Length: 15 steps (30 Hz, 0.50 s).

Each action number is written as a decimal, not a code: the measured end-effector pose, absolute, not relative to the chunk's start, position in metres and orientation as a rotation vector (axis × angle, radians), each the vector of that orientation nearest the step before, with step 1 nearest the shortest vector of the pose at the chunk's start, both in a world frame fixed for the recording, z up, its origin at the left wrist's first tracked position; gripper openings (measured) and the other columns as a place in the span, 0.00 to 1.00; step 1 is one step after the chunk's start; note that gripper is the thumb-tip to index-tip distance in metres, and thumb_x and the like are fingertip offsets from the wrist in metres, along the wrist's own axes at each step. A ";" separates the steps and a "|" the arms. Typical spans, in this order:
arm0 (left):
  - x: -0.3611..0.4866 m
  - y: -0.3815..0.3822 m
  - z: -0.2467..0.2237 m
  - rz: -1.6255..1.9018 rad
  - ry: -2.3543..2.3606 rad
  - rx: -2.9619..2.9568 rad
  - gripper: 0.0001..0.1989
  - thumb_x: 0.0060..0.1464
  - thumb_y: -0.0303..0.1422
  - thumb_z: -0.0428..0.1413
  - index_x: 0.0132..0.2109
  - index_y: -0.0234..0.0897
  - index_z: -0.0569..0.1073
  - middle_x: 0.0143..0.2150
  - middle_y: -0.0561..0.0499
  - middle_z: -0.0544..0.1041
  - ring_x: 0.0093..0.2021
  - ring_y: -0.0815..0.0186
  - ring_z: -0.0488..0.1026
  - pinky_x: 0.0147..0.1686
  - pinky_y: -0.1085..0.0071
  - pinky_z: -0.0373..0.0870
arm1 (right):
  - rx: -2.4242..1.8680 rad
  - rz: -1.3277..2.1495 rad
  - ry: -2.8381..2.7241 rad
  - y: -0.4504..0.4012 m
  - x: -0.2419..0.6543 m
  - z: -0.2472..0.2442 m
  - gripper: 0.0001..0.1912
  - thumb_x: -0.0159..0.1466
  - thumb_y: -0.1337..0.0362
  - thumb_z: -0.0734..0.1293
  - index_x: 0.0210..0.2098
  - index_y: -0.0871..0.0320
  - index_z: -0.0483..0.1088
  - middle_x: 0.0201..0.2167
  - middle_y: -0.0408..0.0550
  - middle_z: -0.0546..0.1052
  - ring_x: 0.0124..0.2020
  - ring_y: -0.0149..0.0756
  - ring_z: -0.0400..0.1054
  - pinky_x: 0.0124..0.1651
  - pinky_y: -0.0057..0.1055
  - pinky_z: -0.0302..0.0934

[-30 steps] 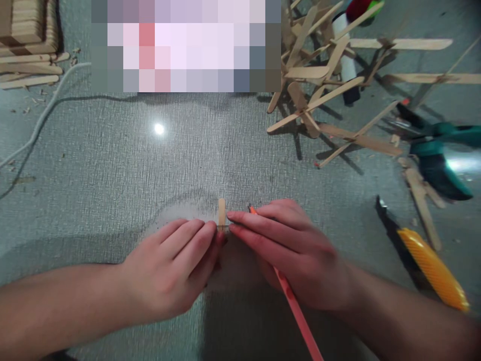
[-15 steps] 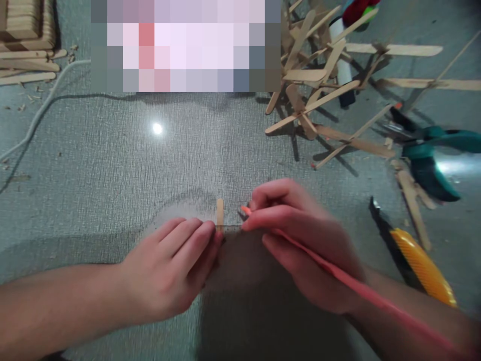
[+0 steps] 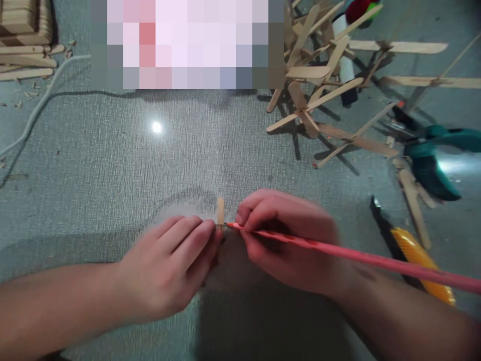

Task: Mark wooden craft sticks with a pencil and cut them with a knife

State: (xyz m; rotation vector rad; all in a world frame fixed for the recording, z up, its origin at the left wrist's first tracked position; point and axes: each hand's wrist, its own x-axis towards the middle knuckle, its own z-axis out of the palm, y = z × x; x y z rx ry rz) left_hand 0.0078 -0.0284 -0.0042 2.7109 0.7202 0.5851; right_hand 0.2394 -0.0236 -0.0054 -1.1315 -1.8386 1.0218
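Observation:
My left hand (image 3: 169, 260) is closed, its fingertips pinching a wooden craft stick (image 3: 220, 210) whose rounded end points away from me. The stick's lower part is hidden behind the fingers. A thin dark line crosses the stick at the fingertips; I cannot make out what it belongs to. My right hand (image 3: 289, 240) grips a long pink-red pencil (image 3: 338, 250) near its sharpened end. The pencil's dark tip is at the stick's right side, close to that line; whether it touches is too small to tell.
Crossed craft-stick pieces (image 3: 311, 108) lie at the upper right, near green-handled pliers (image 3: 432, 160). A yellow utility knife (image 3: 423, 260) is beside my right forearm. Stacked craft sticks (image 3: 26, 25) and a pale cable (image 3: 41, 105) are at the upper left. A blurred-out block covers the top middle.
My right hand has shifted left and turned, bringing the pencil tip to the stick's edge. The pencil now lies flatter across the view. My left hand and the craft stick stay nearly still.

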 end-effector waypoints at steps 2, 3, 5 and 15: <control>0.007 -0.028 -0.005 0.577 0.719 2.705 0.11 0.62 0.25 0.63 0.50 0.20 0.79 0.48 0.36 0.81 0.44 0.51 0.79 0.40 0.55 0.82 | -1.122 1.009 -1.845 -0.024 0.239 -0.007 0.14 0.57 0.78 0.67 0.32 0.52 0.65 0.30 0.41 0.77 0.30 0.31 0.73 0.32 0.30 0.68; 0.007 -0.028 -0.005 0.569 0.714 2.707 0.11 0.62 0.25 0.62 0.50 0.20 0.79 0.48 0.36 0.80 0.45 0.51 0.79 0.40 0.54 0.82 | -1.121 0.999 -1.848 -0.024 0.239 -0.008 0.14 0.57 0.78 0.67 0.31 0.52 0.65 0.30 0.40 0.77 0.29 0.31 0.73 0.32 0.30 0.67; 0.007 -0.028 -0.005 0.556 0.703 2.714 0.12 0.63 0.25 0.62 0.50 0.20 0.79 0.49 0.36 0.80 0.45 0.51 0.79 0.40 0.54 0.82 | -1.127 0.979 -1.851 -0.025 0.239 -0.009 0.14 0.56 0.79 0.67 0.31 0.52 0.64 0.30 0.40 0.77 0.29 0.30 0.72 0.32 0.28 0.67; 0.007 -0.026 -0.005 0.551 0.694 2.711 0.13 0.63 0.25 0.61 0.52 0.19 0.78 0.49 0.36 0.80 0.45 0.52 0.78 0.41 0.55 0.82 | -1.111 1.001 -1.864 -0.025 0.239 -0.009 0.15 0.56 0.78 0.67 0.31 0.52 0.62 0.30 0.39 0.76 0.28 0.30 0.72 0.31 0.29 0.66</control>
